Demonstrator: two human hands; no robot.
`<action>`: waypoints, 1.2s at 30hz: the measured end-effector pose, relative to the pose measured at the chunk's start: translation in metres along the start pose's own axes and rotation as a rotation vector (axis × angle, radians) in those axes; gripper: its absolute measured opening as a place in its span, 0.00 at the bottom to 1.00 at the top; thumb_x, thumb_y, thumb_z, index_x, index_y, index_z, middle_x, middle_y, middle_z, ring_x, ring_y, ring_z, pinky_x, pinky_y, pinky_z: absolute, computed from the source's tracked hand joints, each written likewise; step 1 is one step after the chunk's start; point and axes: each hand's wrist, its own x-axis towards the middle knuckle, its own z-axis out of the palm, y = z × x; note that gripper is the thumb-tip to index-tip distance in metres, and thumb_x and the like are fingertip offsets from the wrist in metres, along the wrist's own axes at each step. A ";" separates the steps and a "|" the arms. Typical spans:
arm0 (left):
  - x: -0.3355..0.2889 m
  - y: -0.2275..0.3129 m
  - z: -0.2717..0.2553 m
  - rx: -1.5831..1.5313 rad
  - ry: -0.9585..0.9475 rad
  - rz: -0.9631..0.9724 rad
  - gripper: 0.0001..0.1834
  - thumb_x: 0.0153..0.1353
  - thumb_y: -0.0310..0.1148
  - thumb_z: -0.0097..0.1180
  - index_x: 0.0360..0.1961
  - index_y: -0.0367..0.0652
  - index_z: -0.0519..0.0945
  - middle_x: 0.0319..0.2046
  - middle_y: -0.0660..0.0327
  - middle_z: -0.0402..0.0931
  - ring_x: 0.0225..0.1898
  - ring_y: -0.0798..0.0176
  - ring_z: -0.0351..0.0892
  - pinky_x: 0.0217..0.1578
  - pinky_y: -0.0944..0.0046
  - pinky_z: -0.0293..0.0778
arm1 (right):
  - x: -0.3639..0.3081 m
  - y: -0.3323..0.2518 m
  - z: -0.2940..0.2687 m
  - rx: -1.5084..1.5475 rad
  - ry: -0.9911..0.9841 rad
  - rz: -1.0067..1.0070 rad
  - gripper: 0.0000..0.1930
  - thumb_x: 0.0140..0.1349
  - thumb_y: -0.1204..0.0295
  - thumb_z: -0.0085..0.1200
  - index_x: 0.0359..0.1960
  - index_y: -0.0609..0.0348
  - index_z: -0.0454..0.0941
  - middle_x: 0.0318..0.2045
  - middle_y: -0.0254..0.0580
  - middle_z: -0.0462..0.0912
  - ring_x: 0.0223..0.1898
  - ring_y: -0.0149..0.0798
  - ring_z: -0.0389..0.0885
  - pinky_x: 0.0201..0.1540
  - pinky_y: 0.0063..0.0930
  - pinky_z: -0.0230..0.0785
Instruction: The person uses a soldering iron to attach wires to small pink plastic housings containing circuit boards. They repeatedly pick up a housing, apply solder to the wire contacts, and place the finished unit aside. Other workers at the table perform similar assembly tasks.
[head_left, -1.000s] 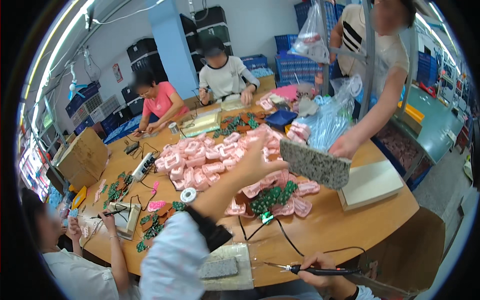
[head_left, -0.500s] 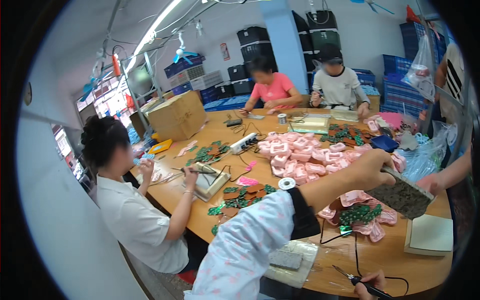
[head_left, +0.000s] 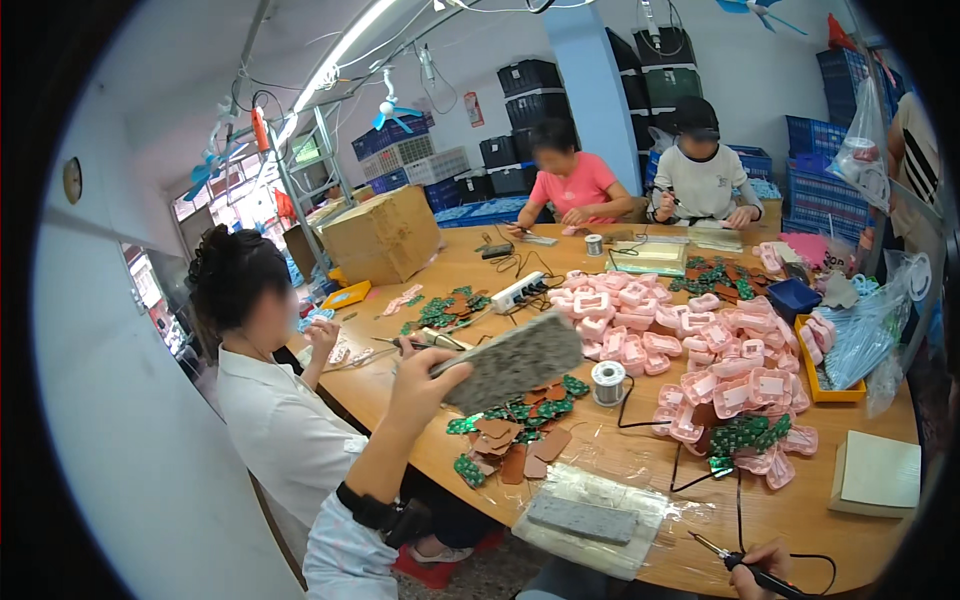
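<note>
My left hand (head_left: 425,385) is raised over the round wooden table (head_left: 640,470) and grips the end of a grey speckled slab (head_left: 515,360), held flat above a heap of green circuit boards and brown pieces (head_left: 520,430). My right hand (head_left: 765,555) sits at the table's near edge, closed on a black-handled soldering iron (head_left: 735,555) whose tip points left. A second grey pad (head_left: 580,515) lies on a clear plastic sheet just in front of me. A spool of solder wire (head_left: 607,382) stands beside the slab.
A pile of pink plastic parts (head_left: 700,350) covers the table's middle. A white block (head_left: 880,470), a yellow tray (head_left: 825,385), a power strip (head_left: 518,292) and a cardboard box (head_left: 385,235) surround it. A person in white (head_left: 270,400) sits at my left; others work across the table.
My left hand has carried the grey slab from the right side of the table leftward over the green boards. The view has swung left. My right hand still holds the iron.
</note>
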 end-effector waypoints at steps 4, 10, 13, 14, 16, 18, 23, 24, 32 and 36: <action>-0.025 -0.064 -0.038 -0.394 0.114 -0.287 0.09 0.56 0.30 0.60 0.36 0.35 0.80 0.29 0.62 0.79 0.33 0.70 0.76 0.37 0.72 0.69 | 0.006 0.013 -0.001 0.055 0.074 0.021 0.13 0.47 0.79 0.56 0.33 0.59 0.66 0.19 0.37 0.71 0.16 0.27 0.68 0.19 0.20 0.63; -0.032 -0.151 -0.067 -0.791 0.504 -0.729 0.13 0.60 0.30 0.57 0.39 0.28 0.77 0.36 0.53 0.79 0.35 0.58 0.81 0.35 0.60 0.77 | 0.008 0.001 0.009 -0.012 -0.018 -0.021 0.09 0.56 0.84 0.52 0.37 0.59 0.69 0.28 0.38 0.73 0.24 0.25 0.68 0.29 0.18 0.62; -0.029 -0.188 -0.070 -0.944 0.672 -0.867 0.12 0.61 0.32 0.56 0.40 0.34 0.77 0.37 0.55 0.79 0.34 0.57 0.81 0.34 0.55 0.80 | 0.013 -0.008 0.012 0.010 -0.038 -0.028 0.09 0.56 0.84 0.52 0.36 0.59 0.69 0.28 0.38 0.72 0.24 0.25 0.68 0.29 0.18 0.62; -0.028 -0.198 -0.072 -0.981 0.677 -0.875 0.12 0.61 0.33 0.55 0.41 0.35 0.77 0.37 0.55 0.79 0.35 0.57 0.81 0.34 0.54 0.80 | 0.015 -0.009 0.012 0.011 -0.046 -0.027 0.09 0.56 0.84 0.52 0.36 0.60 0.69 0.28 0.38 0.72 0.24 0.25 0.68 0.29 0.18 0.62; -0.028 -0.214 -0.074 -1.044 0.684 -0.901 0.11 0.62 0.33 0.55 0.42 0.38 0.77 0.38 0.57 0.79 0.36 0.56 0.81 0.35 0.52 0.80 | 0.017 -0.011 0.010 -0.041 -0.034 -0.034 0.09 0.56 0.84 0.52 0.36 0.60 0.69 0.28 0.37 0.72 0.24 0.26 0.68 0.29 0.18 0.62; -0.027 -0.223 -0.076 -1.081 0.721 -0.930 0.10 0.63 0.34 0.53 0.42 0.41 0.77 0.37 0.58 0.79 0.35 0.57 0.81 0.32 0.53 0.79 | 0.018 -0.011 0.009 -0.058 -0.033 -0.046 0.09 0.56 0.84 0.52 0.36 0.60 0.69 0.28 0.37 0.71 0.24 0.26 0.68 0.29 0.18 0.62; -0.028 -0.220 -0.080 -0.957 0.771 -1.026 0.09 0.64 0.37 0.51 0.41 0.45 0.77 0.36 0.62 0.79 0.32 0.58 0.80 0.23 0.55 0.73 | 0.015 -0.010 0.010 -0.043 -0.020 -0.021 0.09 0.55 0.84 0.52 0.37 0.60 0.69 0.29 0.38 0.71 0.25 0.26 0.68 0.29 0.19 0.63; -0.029 -0.218 -0.081 -0.920 0.791 -1.058 0.09 0.64 0.38 0.51 0.41 0.46 0.77 0.36 0.63 0.79 0.31 0.58 0.79 0.23 0.55 0.71 | 0.015 -0.009 0.010 -0.037 -0.021 -0.022 0.09 0.55 0.85 0.52 0.37 0.60 0.69 0.29 0.38 0.71 0.25 0.26 0.68 0.30 0.19 0.63; -0.038 -0.224 -0.085 -0.893 0.816 -1.104 0.10 0.65 0.40 0.50 0.42 0.50 0.76 0.36 0.63 0.79 0.31 0.57 0.78 0.24 0.53 0.69 | 0.018 -0.010 0.008 -0.035 -0.036 -0.017 0.10 0.55 0.85 0.51 0.37 0.60 0.69 0.30 0.39 0.71 0.25 0.26 0.68 0.30 0.19 0.63; -0.036 -0.235 -0.089 -0.938 0.817 -1.118 0.10 0.65 0.41 0.49 0.42 0.49 0.76 0.38 0.62 0.79 0.34 0.56 0.79 0.25 0.51 0.71 | 0.019 -0.010 0.009 -0.014 -0.029 -0.001 0.10 0.55 0.85 0.51 0.37 0.60 0.69 0.31 0.38 0.71 0.26 0.26 0.68 0.31 0.18 0.63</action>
